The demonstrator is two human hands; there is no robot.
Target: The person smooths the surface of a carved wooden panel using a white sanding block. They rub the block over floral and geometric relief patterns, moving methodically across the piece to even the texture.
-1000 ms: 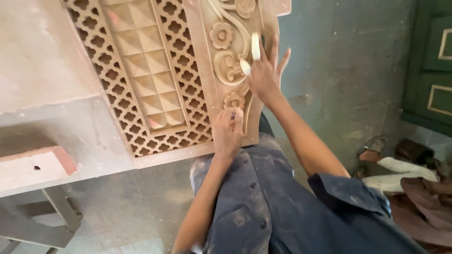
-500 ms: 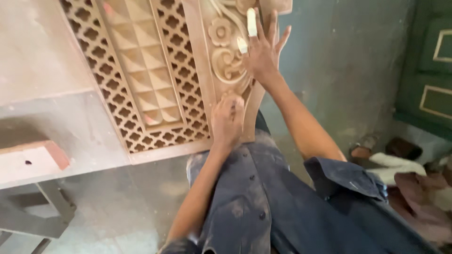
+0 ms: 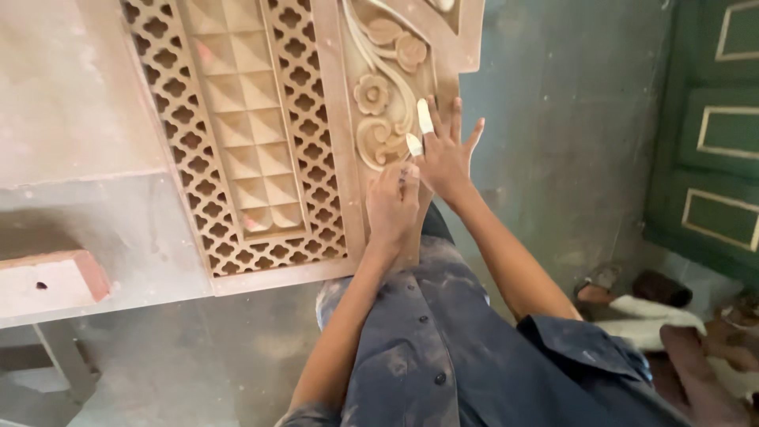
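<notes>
hands (image 3: 419,182) resting on carved panel (image 3: 316,119)

The left hand (image 3: 393,202) is curled loosely, knuckles up. The right hand (image 3: 445,154) lies flat beside it, fingers spread, two fingertips (image 3: 424,116) wrapped white.

Dusty table (image 3: 71,103) carried a carved wooden panel (image 3: 261,134), flat, near end overhanging the edge. A wood block (image 3: 47,281) sat lower left. Grey concrete floor (image 3: 545,158) lay underneath.
</notes>
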